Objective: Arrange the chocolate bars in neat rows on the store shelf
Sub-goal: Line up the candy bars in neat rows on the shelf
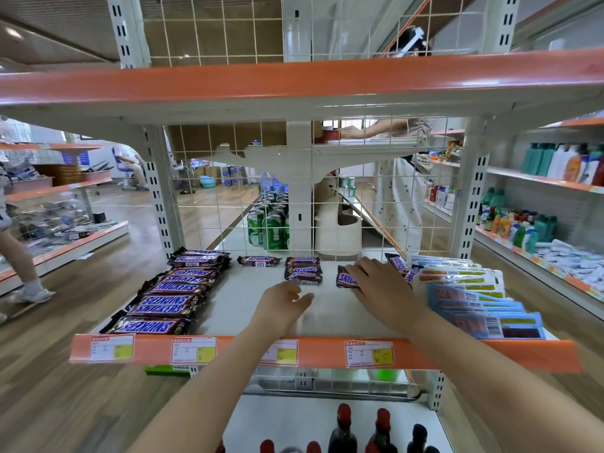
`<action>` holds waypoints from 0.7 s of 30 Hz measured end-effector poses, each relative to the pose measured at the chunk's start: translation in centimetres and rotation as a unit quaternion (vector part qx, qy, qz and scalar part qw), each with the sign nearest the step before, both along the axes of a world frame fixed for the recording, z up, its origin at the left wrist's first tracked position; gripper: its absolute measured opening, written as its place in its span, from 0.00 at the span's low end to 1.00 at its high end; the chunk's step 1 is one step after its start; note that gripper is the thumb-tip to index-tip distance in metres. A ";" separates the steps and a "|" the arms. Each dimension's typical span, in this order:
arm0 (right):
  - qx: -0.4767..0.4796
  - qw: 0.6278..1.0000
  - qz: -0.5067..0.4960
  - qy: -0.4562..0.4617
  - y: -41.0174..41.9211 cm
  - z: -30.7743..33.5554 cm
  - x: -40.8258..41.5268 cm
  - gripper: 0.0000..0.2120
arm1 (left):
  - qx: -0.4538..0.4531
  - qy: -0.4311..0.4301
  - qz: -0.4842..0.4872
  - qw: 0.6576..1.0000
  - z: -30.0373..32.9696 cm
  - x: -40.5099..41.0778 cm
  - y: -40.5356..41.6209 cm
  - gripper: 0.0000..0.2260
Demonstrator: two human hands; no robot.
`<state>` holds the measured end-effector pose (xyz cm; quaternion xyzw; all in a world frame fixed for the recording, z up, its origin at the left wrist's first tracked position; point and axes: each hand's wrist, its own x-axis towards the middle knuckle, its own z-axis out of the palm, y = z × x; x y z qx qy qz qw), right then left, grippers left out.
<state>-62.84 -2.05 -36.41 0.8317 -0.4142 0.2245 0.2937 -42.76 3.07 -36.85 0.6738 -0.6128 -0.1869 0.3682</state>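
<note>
About half done, I judge: a long overlapping row of brown-wrapped chocolate bars (pixel 170 295) fills the white shelf (pixel 248 308) at left, while loose bars remain behind; the right hand (pixel 380 284) presses one brown bar (pixel 347 278) with straight fingers, the left hand (pixel 282 305) relaxed, empty.

Both my forearms reach forward, bare. My left hand (pixel 283 300) hovers palm down, fingers loosely curled, holding nothing. My right hand (pixel 380 282) lies flat, fingers spread, pressing down.
</note>
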 end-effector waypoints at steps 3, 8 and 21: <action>-0.064 0.996 0.064 0.001 0.5 0.3 1.3 0.23 | 0.004 0.120 0.000 0.993 0.4 0.2 0.1 0.16; -0.106 0.985 0.134 0.017 1.5 0.7 3.4 0.25 | -0.002 0.261 -0.037 0.965 1.1 1.0 1.2 0.12; -0.017 0.987 0.153 -0.039 3.9 2.0 5.7 0.23 | 0.003 0.364 -0.057 0.930 1.1 2.2 2.5 0.02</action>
